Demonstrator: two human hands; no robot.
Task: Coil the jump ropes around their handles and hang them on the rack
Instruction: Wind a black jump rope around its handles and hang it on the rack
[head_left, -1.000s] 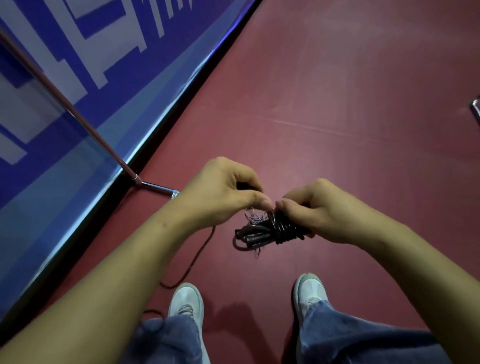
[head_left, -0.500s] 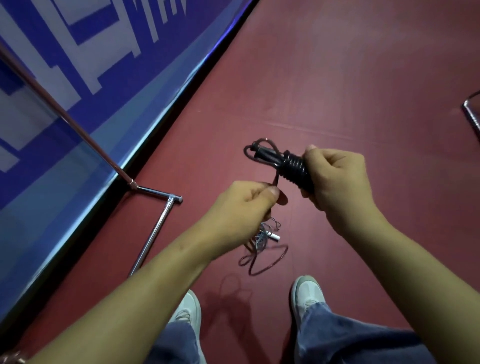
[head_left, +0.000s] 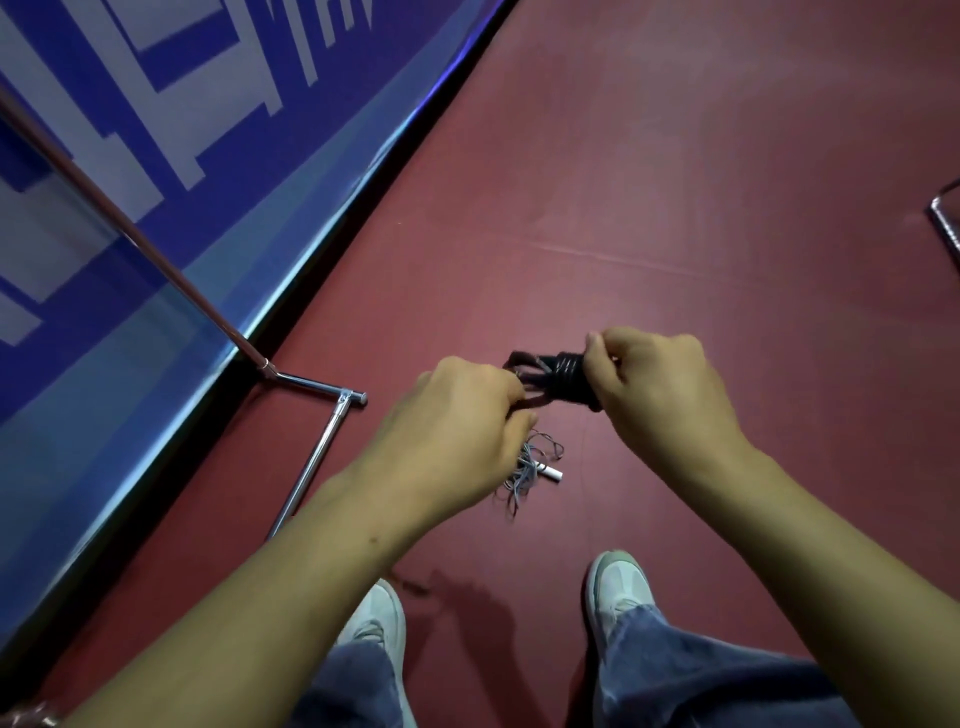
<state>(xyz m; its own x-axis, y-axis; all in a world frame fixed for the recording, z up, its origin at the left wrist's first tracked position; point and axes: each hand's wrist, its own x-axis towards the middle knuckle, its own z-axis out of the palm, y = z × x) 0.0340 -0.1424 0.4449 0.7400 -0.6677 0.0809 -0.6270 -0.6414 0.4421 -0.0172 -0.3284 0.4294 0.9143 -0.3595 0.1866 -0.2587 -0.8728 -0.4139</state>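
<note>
A black jump rope (head_left: 566, 382) is coiled in tight turns around its handles, held above the red floor. My right hand (head_left: 660, 395) grips the coiled bundle at its right end. My left hand (head_left: 457, 431) pinches the loose end of the black rope at the bundle's left side. Below the hands, a second jump rope (head_left: 530, 470) with thin grey cord and a white handle lies in a tangle on the floor. The rack (head_left: 311, 387) shows as a chrome base bar and a slanted pole on the left.
A blue and white banner wall (head_left: 156, 182) runs along the left edge of the red floor (head_left: 675, 182). My two white shoes (head_left: 618, 587) and jeans are at the bottom. A chrome frame piece (head_left: 948, 218) pokes in at the right edge.
My hands drew apart and then came back together at the bundle. The black rope's loose loop, hanging low half a second ago, is now pulled up to the coil by my left hand.
</note>
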